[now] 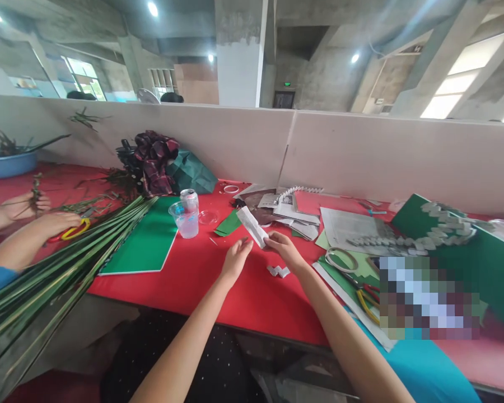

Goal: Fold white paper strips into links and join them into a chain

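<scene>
A folded white paper strip (252, 226) is held above the red table, tilted up to the left. My right hand (282, 247) pinches its lower right end between thumb and fingers. Close by the strip's lower left edge is my left hand (236, 261), fingers loosely bent and slightly apart; I see no clear grip on the paper. Below the hands, a small zigzag piece of folded paper (279, 271) lies on the table. Longer chains of the same folded paper appear at the back (300, 191) and on the right (447, 226).
Left of centre stand a plastic cup (188, 224) and a can (189, 196), beside a green notebook (140, 246). Long green leaves (79, 252) cross the left side, where a co-worker's hand (61, 224) is near yellow-handled scissors (80, 228). Pliers (367, 299) and a tape roll (341, 259) lie right.
</scene>
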Demonstrator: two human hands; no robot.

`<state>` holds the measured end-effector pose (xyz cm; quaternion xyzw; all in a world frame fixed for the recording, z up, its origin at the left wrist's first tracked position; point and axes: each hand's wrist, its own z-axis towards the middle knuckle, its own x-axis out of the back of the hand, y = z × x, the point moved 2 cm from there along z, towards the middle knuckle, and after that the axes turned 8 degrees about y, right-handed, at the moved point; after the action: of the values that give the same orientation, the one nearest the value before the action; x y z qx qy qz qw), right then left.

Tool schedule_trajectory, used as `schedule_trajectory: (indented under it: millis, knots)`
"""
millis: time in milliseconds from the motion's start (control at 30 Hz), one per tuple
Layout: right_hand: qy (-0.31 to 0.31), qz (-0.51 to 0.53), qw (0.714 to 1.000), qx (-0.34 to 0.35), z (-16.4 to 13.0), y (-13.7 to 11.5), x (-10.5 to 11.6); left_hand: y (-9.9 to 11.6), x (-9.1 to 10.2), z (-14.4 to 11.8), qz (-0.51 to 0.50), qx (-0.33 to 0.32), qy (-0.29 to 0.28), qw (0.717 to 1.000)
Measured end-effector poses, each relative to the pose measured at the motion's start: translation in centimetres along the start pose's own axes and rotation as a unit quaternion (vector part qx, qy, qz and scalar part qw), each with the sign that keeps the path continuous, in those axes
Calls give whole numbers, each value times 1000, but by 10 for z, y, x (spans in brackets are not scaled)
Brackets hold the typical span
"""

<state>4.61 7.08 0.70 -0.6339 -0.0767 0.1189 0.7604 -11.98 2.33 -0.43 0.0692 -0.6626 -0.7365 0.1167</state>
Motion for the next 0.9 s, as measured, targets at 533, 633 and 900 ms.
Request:
schedule_trajectory:
  millis: [533,633,900]
  knots:
    - [-69,-37,997,-27,-13,-1,-13,-3,-4,2,-81,-6,-9,997]
    - [-47,-37,998,-12,-12,-1,-14,-3,-6,1,-77,-26,1,997]
    - [-47,-33,998,22,-13,-8,-10,2,-5,1,-43,-63,41,996]
